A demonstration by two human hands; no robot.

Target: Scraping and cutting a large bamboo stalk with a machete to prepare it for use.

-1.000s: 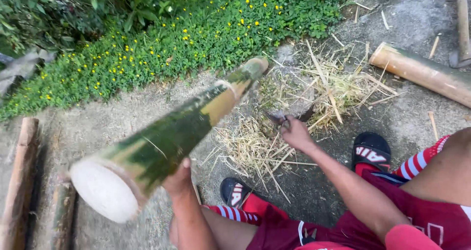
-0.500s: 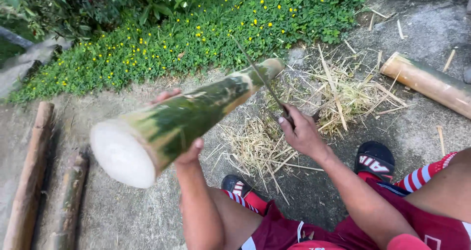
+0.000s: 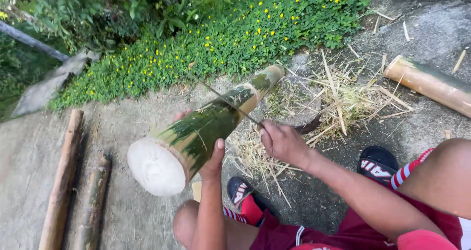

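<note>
A thick green and tan bamboo section [image 3: 206,127] slants from its pale cut end near me to its far tip on the ground. My left hand [image 3: 212,159] grips it from below, close to the cut end, thumb up on the side. My right hand [image 3: 282,142] is closed on the handle of a long thin knife [image 3: 223,100]. The blade lies edge-on across the upper side of the bamboo, reaching up and left past it.
Dry shavings and splinters [image 3: 338,100] litter the concrete ahead. Another bamboo piece [image 3: 431,83] lies at the right. Two thin logs [image 3: 64,176] lie at the left. Green plants with yellow flowers [image 3: 235,34] border the far side. My feet in dark sandals [image 3: 375,164] rest below.
The bamboo's near end has swung right and lower. My right hand has brought the knife from the shavings up onto the bamboo, with the blade now across its upper side.
</note>
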